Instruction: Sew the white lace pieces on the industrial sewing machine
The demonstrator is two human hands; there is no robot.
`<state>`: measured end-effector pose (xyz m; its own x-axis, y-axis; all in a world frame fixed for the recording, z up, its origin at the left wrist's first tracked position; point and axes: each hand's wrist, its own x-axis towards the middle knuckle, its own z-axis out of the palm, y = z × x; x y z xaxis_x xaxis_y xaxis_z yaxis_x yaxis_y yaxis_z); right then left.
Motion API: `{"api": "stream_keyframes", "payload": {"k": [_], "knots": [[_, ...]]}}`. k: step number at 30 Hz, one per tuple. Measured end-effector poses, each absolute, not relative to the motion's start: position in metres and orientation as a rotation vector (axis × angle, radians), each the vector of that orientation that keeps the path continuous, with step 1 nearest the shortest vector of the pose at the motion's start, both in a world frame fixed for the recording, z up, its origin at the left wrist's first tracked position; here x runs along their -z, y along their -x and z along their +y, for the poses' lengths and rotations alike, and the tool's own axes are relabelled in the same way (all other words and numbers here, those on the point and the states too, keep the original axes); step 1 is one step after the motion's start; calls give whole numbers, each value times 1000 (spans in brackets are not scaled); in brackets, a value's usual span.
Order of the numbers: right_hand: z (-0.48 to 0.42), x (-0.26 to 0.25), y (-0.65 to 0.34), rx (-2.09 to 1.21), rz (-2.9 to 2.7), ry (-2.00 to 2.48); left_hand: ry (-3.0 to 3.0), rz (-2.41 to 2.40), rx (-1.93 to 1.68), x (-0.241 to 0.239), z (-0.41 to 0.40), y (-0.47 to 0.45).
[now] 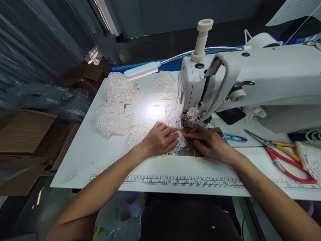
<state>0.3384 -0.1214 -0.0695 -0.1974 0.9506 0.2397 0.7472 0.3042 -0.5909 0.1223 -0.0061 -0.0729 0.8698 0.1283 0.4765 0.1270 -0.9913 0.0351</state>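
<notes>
Under the needle area of a white sewing machine point(190, 87) lies a white lace piece point(181, 142), over the metal plate point(192, 150). My left hand point(160, 139) presses on this lace from the left, its fingers bent and close together. From the right, my right hand point(213, 144) reaches to the lace's edge, index finger forward and the other fingers curled under. A small red spot shows at that fingertip; I cannot make out what it is. The presser foot point(187, 124) stands just beyond both hands. More lace spreads behind my left hand.
Lace piles point(112, 118) lie at the table's left. A lit lamp point(141, 71) hangs over the back. Blue thread snips point(234, 137), red-handled scissors point(291, 164) and an orange-handled tool point(286, 149) lie right. A printed ruler point(170, 181) runs along the front edge. Cardboard boxes point(27, 134) stand left.
</notes>
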Motion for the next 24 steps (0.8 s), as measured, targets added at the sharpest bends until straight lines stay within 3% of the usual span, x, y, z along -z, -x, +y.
{"api": "stream_keyframes", "payload": {"k": [15, 24], "knots": [[-121, 78, -337, -340, -2025, 1581, -2855, 361, -883, 66, -8, -123], [-117, 75, -328, -141, -2219, 1633, -2734, 155, -636, 68, -13, -131]]}}
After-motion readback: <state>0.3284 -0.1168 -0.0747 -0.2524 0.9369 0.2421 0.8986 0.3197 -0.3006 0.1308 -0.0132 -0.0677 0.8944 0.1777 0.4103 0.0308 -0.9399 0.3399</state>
